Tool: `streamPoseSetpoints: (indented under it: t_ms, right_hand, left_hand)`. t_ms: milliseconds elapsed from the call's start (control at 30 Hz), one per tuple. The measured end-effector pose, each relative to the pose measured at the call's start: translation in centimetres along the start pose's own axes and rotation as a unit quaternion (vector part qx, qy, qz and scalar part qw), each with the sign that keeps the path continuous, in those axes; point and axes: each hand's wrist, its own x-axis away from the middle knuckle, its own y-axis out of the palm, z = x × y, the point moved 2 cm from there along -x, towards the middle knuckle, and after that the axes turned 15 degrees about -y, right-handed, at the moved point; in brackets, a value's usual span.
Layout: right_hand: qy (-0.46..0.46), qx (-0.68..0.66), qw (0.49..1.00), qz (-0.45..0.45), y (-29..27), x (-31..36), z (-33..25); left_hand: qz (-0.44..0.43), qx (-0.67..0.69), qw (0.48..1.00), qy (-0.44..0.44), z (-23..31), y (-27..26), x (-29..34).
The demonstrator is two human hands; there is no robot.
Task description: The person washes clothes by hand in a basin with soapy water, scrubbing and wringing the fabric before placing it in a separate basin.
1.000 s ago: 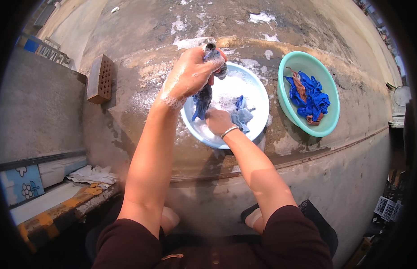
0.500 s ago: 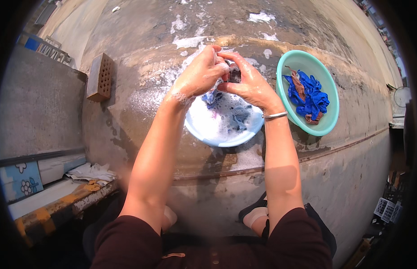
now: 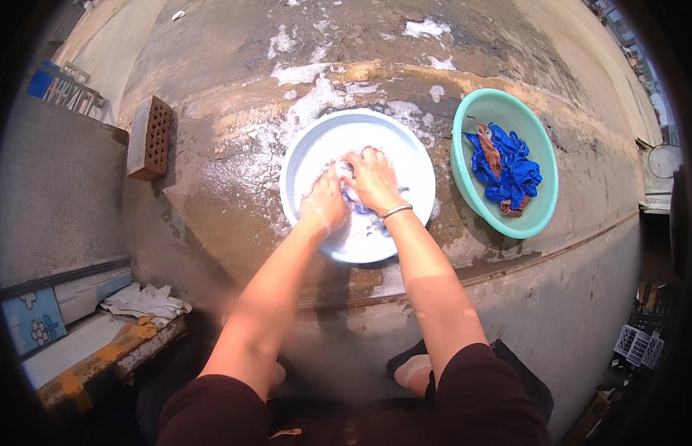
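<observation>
A pale blue basin (image 3: 419,149) full of white suds stands on the wet concrete in front of me. Inside it, my left hand (image 3: 325,199) presses down with stretched fingers, their tips partly covered by foam. Beside it, my right hand (image 3: 372,178) lies in the suds, fingers spread and thumb apart, a silver bangle (image 3: 396,211) round its wrist. Bluish wet cloth (image 3: 363,207) shows through the foam between and below the hands. Whatever lies under the palms is hidden by suds.
On the right, a green basin (image 3: 465,178) holds blue and brown cloths (image 3: 513,167). A perforated brick (image 3: 149,138) stands at the left. Lower left, a crumpled white cloth (image 3: 146,302) lies on a yellow-and-black ledge (image 3: 100,364). Foam streaks (image 3: 301,73) mark the ground beyond.
Both hands have come down from above the far rim into the suds. The dark wet item between their fingers no longer shows. The hands have opened out.
</observation>
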Motion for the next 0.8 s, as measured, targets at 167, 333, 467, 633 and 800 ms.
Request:
streamPoseSetpoints:
  t_ms: [167, 333, 467, 633, 800]
  right_hand:
    - [0.164, -0.145, 0.973, 0.067, 4.9, -2.4, 1.2]
    - [-0.057, 0.006, 0.961, 0.271, 14.2, 1.6, 9.0]
    - [0.176, -0.241, 0.952, 0.068, 9.6, -3.0, 5.8]
    - [0.062, -0.169, 0.952, 0.248, -3.6, -2.3, -4.5]
    - [-0.092, -0.302, 0.870, 0.378, -4.0, 0.0, -12.5]
  left_hand:
    - [-0.209, -0.270, 0.934, 0.102, -2.4, 2.0, -2.5]
    - [-0.200, -0.130, 0.965, 0.113, 0.3, 3.0, -3.7]
    - [-0.078, 0.164, 0.982, 0.052, -1.9, -3.6, -3.3]
    - [-0.275, 0.748, 0.595, -0.103, 0.4, -5.8, -1.1]
    - [-0.364, 0.789, 0.495, -0.004, -0.4, -7.2, -0.9]
